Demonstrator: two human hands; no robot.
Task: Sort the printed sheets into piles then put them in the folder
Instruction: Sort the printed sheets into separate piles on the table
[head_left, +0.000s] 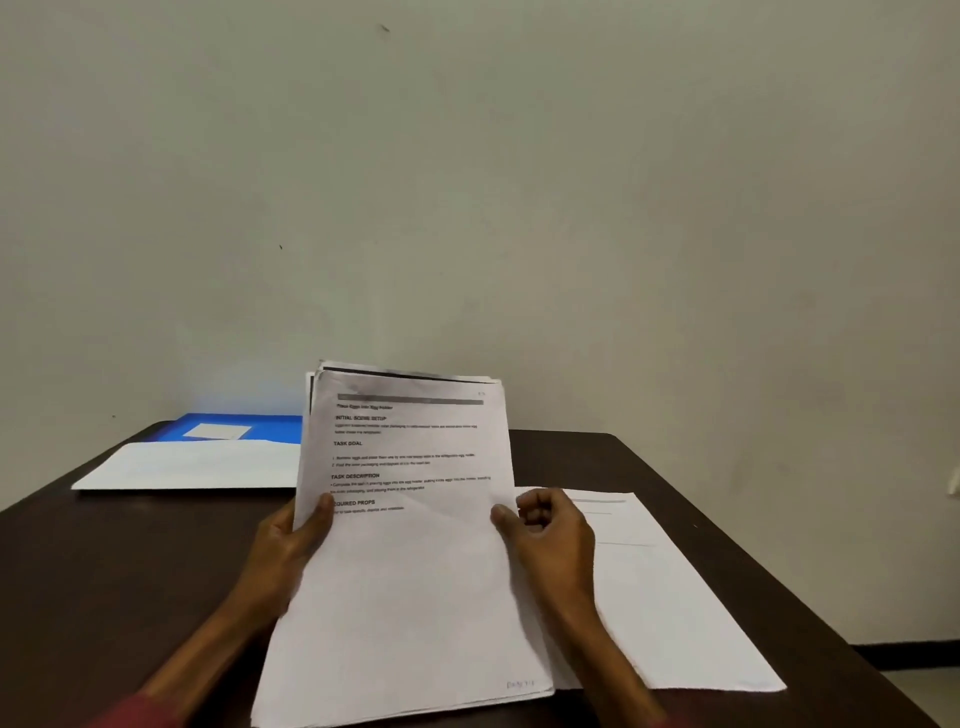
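I hold a stack of printed sheets (410, 519) tilted up in front of me over the dark table (130, 561). My left hand (291, 551) grips the stack's left edge, thumb on the top page. My right hand (550, 540) pinches the right edge with its fingers curled. The top page shows headed black text. To the right, a white sheet (670, 597) lies flat on the table. A blue folder (260, 428) lies at the back left, with a white sheet (197, 465) lying in front of it and partly over it.
A plain pale wall (519, 182) rises straight behind the table's far edge. The table's right edge (779, 587) runs diagonally toward me, with floor and a dark skirting strip beyond it.
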